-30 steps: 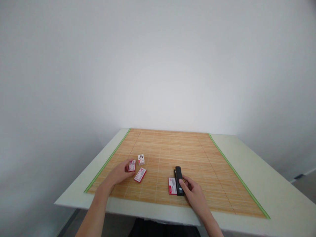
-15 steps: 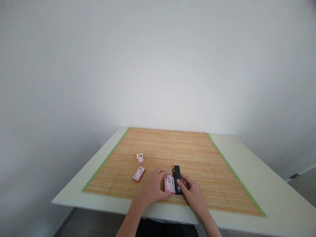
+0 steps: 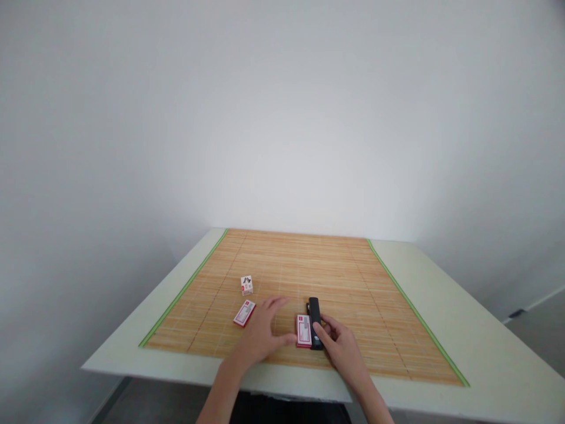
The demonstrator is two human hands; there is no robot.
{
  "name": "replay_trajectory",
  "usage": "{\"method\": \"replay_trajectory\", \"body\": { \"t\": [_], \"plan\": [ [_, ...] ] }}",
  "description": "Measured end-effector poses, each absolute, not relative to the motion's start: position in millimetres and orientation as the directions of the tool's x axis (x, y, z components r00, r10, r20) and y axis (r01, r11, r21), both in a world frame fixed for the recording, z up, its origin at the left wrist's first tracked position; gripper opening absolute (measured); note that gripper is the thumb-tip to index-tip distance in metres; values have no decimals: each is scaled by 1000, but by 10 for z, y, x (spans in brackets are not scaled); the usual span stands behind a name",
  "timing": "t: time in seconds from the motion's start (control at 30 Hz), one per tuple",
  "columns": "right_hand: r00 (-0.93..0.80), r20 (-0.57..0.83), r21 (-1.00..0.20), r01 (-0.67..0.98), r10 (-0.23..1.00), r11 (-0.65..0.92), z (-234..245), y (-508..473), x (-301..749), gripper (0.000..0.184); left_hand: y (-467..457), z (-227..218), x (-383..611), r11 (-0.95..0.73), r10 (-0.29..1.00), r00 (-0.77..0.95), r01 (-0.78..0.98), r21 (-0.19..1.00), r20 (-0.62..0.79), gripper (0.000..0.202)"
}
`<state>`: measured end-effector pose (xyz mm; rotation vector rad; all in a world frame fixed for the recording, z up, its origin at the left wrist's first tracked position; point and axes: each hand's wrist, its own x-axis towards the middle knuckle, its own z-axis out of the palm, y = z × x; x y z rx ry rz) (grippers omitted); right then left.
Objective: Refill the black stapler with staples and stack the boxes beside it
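Note:
A black stapler (image 3: 315, 323) lies lengthwise on the bamboo mat, and my right hand (image 3: 342, 344) grips its near right side with thumb on top. Against the stapler's left side sits a small red-and-white box (image 3: 304, 331), with nothing holding it. My left hand (image 3: 263, 331) hovers to the left of that box, fingers and thumb spread apart, holding nothing. Just beyond the left hand rests a second red-and-white box (image 3: 244, 313), turned at a slant. Farther back stands a small white box (image 3: 246, 285) with a dark picture on top.
The bamboo mat (image 3: 300, 259) with green edging covers the middle of a white table (image 3: 445, 306). A pale wall (image 3: 282, 118) rises behind the table. The table's front edge runs close to my body.
My left hand has let go of the red-and-white box beside the stapler and moved left, opening. That box now lies flush against the stapler. My right hand keeps its hold.

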<state>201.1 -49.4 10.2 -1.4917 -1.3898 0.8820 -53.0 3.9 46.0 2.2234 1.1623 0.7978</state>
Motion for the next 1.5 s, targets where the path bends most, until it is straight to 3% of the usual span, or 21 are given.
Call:
{"method": "replay_trajectory", "body": {
  "t": [0.1, 0.23, 0.37, 0.6, 1.0, 1.13, 1.23, 1.3, 1.37, 1.5],
  "plan": [
    [124, 69, -935, 353, 990, 21, 100, -496, 2014, 61, 195, 503, -1068, -448, 894, 359, 688, 570, 269, 64],
    [138, 63, -930, 369, 988, 8, 114, -495, 2019, 64, 327, 535, -1563, -416, 903, 407, 747, 519, 137, 74],
    [147, 67, -931, 364, 987, 9, 129, -498, 2018, 65, 327, 556, -1582, -380, 905, 421, 733, 564, 62, 65],
    [131, 79, -941, 336, 988, 31, 138, -510, 2014, 61, 114, 684, -735, -421, 872, 469, 576, 701, 139, 61],
    [121, 78, -933, 358, 990, 29, 85, -501, 2020, 61, -39, 672, -73, -498, 786, 588, 423, 757, 190, 59],
    [109, 72, -940, 340, 991, 31, 90, -501, 2019, 60, -42, 595, -87, -520, 780, 582, 397, 757, 230, 70],
    [140, 78, -944, 327, 987, 29, 60, -491, 2023, 62, 123, 547, -309, -464, 870, 395, 459, 757, 294, 60],
    [155, 87, -945, 325, 984, 32, 39, -484, 2025, 61, 340, 528, -591, -279, 955, 84, 579, 766, 284, 42],
    [161, 85, -947, 321, 983, 29, 32, -478, 2023, 62, 590, 511, -911, -70, 957, -170, 650, 757, 235, 46],
    [196, 77, -945, 328, 978, 9, 75, -486, 1999, 66, 951, 444, -1263, 13, 968, -195, 669, 743, 159, 42]
  ]
}}
